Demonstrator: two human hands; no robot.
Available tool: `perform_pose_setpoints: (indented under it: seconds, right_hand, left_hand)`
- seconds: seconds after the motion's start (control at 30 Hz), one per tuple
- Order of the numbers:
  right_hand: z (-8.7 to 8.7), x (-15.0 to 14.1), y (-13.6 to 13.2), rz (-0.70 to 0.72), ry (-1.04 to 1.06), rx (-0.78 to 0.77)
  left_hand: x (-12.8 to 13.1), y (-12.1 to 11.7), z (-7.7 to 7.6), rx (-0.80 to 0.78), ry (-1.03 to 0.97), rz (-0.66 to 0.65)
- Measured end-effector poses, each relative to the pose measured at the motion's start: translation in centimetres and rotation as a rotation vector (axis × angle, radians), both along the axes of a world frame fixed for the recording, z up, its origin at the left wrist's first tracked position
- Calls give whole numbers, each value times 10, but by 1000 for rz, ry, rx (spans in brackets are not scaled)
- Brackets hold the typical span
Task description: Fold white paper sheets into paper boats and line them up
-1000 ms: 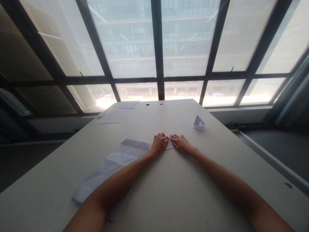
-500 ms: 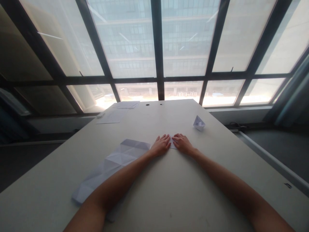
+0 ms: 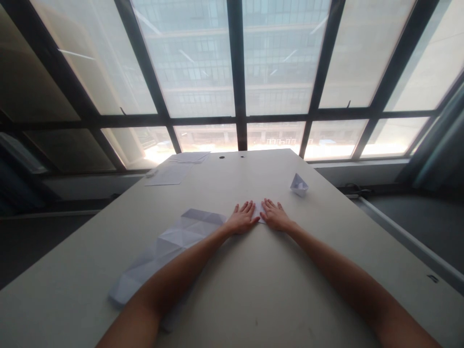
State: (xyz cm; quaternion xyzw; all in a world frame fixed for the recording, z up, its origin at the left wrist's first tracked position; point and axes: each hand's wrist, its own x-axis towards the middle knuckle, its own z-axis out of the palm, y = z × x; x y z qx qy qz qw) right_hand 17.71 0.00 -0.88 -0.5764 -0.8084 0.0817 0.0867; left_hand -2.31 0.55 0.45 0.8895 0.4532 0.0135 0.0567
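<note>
A small piece of folded white paper (image 3: pixel 257 210) lies flat on the table, mostly covered by my hands. My left hand (image 3: pixel 242 218) rests palm down on its left side, fingers stretched out and slightly spread. From the right, my right hand (image 3: pixel 274 215) presses on the same paper, also flat with its fingers apart. Between the two hands only a narrow strip of the paper shows. Beyond my right hand stands a folded paper boat (image 3: pixel 299 185). A large creased sheet of paper (image 3: pixel 177 237) lies to the left, partly hidden under my left forearm.
The white table (image 3: pixel 290 290) stretches toward tall windows (image 3: pixel 275 58). Several flat paper sheets (image 3: pixel 167 175) lie at its far left. Two dark round holes show near the far edge. A curtain (image 3: pixel 431 150) hangs at the right.
My right hand's fingers have straightened and spread flat on the paper. My left thumb has moved out to the right. The paper boat and the creased sheet stay in place.
</note>
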Motion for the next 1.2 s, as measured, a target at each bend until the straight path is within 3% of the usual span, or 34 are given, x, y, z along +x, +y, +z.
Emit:
perform_pose_setpoints:
  seconds: [0.33, 0.53, 1.03, 1.2]
  right_hand:
    - [9, 7, 0, 57, 86, 83]
    - [3, 5, -2, 163, 125, 91]
    - [-1, 5, 2, 200, 44, 39]
    - [0, 4, 0, 144, 29, 35]
  left_hand:
    - [-2, 5, 1, 98, -203, 66]
    - [-5, 5, -4, 49, -112, -47]
    - [-4, 5, -4, 41, -90, -37]
    - [-4, 4, -3, 39, -87, -39]
